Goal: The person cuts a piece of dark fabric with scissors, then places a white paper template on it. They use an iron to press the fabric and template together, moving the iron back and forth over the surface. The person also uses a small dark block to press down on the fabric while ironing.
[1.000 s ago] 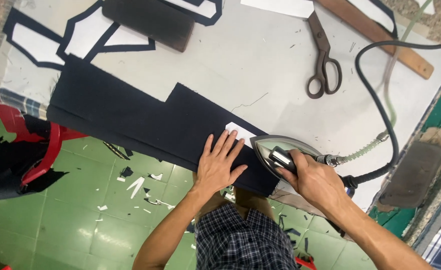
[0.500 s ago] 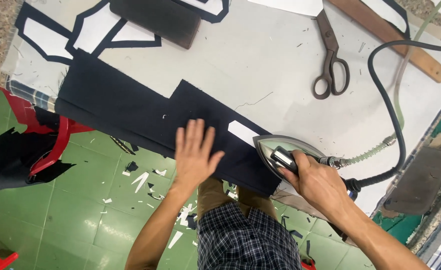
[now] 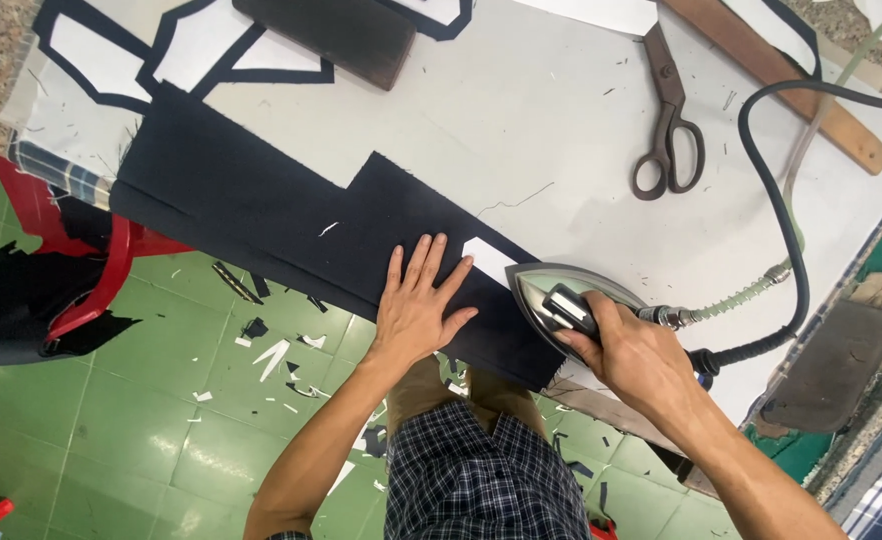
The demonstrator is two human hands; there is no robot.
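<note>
- Gripping the black handle of a steam iron (image 3: 571,300), the right hand (image 3: 633,357) has its fingers wrapped tightly round it, knuckles up, wrist bent back toward the body.
- The iron's shiny soleplate rests on the right end of a dark navy fabric piece (image 3: 291,225), nose pointing up and left, just beside a small white patch (image 3: 488,258) lying on the cloth.
- The left hand (image 3: 416,310) lies flat on the same fabric, palm down, fingers spread and straight, holding nothing; its fingertips (image 3: 464,266) reach close to the white patch, and the hand sits just left of the iron without touching it.
- Both forearms run up from the bottom of the view, the left one from the lower left, the right one from the lower right, above a checked shirt (image 3: 481,475).
- The navy fabric stretches diagonally along the near edge of the white work table (image 3: 561,120), with a stepped notch in its far edge and its near edge hanging slightly past the table.
- A ribbed hose (image 3: 736,297) and a thick black cable (image 3: 776,190) leave the back of the iron and curve away across the table.
- Well apart, further up the table, lie rusty tailor's scissors (image 3: 671,120), shut, a wooden ruler (image 3: 791,85), and a dark block (image 3: 331,30).
- White interfacing shapes edged in navy (image 3: 111,60) lie at the far left corner.
- A red plastic chair (image 3: 81,270) stands on the green tiled floor (image 3: 161,420), which is littered with cloth scraps.
</note>
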